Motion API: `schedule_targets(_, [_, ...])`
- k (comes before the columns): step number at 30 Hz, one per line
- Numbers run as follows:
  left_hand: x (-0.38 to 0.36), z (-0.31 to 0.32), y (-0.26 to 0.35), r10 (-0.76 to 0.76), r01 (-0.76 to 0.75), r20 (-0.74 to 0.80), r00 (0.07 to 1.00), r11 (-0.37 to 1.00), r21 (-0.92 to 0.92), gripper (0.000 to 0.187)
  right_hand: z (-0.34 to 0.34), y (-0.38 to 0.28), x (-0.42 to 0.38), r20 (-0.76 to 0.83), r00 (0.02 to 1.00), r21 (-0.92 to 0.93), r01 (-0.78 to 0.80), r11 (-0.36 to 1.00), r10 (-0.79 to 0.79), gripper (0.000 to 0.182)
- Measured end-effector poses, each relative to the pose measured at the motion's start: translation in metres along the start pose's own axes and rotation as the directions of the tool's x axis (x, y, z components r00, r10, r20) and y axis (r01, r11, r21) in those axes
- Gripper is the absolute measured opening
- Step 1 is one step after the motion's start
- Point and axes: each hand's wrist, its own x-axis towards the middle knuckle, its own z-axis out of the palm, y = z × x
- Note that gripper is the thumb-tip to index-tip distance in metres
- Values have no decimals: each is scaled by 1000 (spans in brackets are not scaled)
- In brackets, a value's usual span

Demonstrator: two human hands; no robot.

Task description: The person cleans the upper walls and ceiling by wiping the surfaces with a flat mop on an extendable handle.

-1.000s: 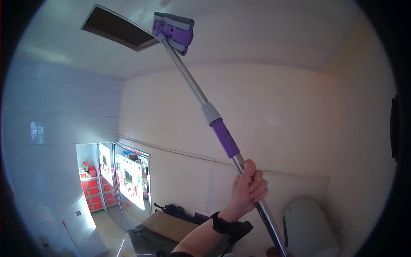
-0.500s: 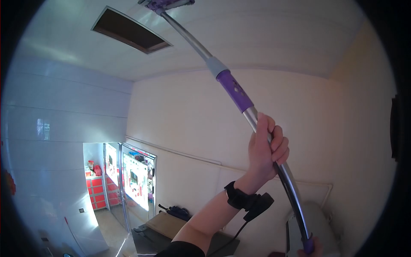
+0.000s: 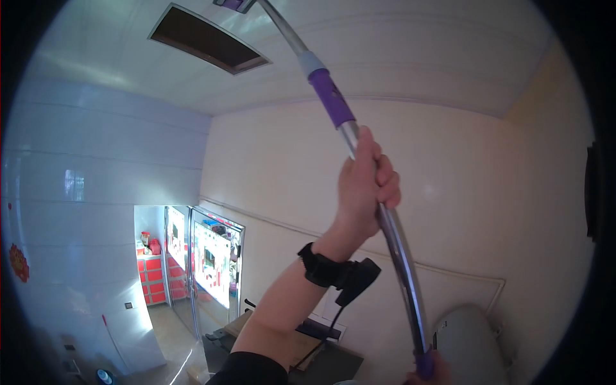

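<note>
The left hand (image 3: 362,186) is closed around the metal mop pole (image 3: 391,237), raised overhead so the pole slants up to the ceiling (image 3: 398,58), where the purple mop head (image 3: 234,5) is cut off by the frame edge. The right hand (image 3: 428,375), barely visible, steadies the pole's lower end; its grip cannot be told.

left forearm (image 3: 282,305): bare | wrist: black strap with device (image 3: 333,273), black cable | sleeve (image 3: 247,371): black
</note>
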Motion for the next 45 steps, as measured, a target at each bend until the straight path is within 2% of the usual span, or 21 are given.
schedule_targets(2, [4,-9,13,36,-35,-41,999,999,34,35,7,-5,8,35,998,28,49,998,-49,36])
schedule_targets(4, [12,-20,25,85,-78,-90,992,994,73,35,11,-8,21,76,970,27,228,973,-230,35])
schedule_targets(5, [17,-25,31,99,-92,-104,990,993,79,35,12,-13,27,80,970,28,228,973,-230,35])
schedule_targets(7, [24,-33,43,126,-115,-129,984,989,91,34,13,-26,41,135,948,146,269,952,-289,34])
schedule_targets(11, [34,-46,62,188,-173,-129,974,978,116,33,14,-49,59,209,958,108,180,978,-199,30])
schedule_targets(13, [37,-50,58,198,-178,-151,968,975,134,33,14,-46,66,247,949,56,186,981,-194,41])
schedule_targets(14, [37,-48,57,194,-174,-147,970,975,141,33,16,-39,69,244,950,66,186,980,-196,41])
schedule_targets(16, [34,-47,55,198,-182,-147,969,977,112,33,17,-22,73,167,881,103,431,896,-443,36])
schedule_targets(17, [34,-44,54,203,-187,-148,968,976,113,33,9,-27,72,170,878,103,435,895,-446,36])
schedule_targets(18, [34,-38,53,224,-194,-199,954,968,158,33,-1,-37,69,250,931,194,219,956,-264,33])
schedule_targets(19, [35,-36,52,245,-197,-249,937,959,203,34,-9,-43,69,344,936,261,-16,965,-78,31])
schedule_targets(23, [52,-49,67,265,-220,-219,939,953,206,34,-6,-33,94,370,917,199,76,977,-146,28])
schedule_targets(25, [59,-56,81,229,-205,-203,952,970,131,36,2,-41,99,310,890,228,272,935,-335,30])
schedule_targets(26, [63,-65,87,230,-207,-203,952,970,129,36,6,-45,99,310,890,225,273,935,-335,30])
schedule_targets(28, [73,-86,100,183,-179,-88,979,983,44,39,16,-55,96,251,903,172,313,934,-349,35])
schedule_targets(31, [81,-92,107,131,-133,-143,981,991,-3,41,18,-68,96,234,907,111,333,936,-350,35])
schedule_targets(35, [90,-106,88,74,-76,-181,981,997,-6,42,27,-56,93,219,916,142,311,940,-336,34])
schedule_targets(39, [103,-120,56,-25,27,-259,965,1000,6,44,36,-51,88,196,942,271,217,938,-274,28])
schedule_targets(41, [113,-132,44,-156,145,-283,947,988,-59,44,44,-47,90,196,952,326,164,931,-236,26])
schedule_targets(43, [115,-138,41,-183,178,-307,934,983,-44,44,59,-40,96,151,956,385,179,905,-254,24])
schedule_targets(45, [108,-137,43,-166,205,-398,902,977,57,44,65,-49,87,196,954,397,134,908,-227,25])
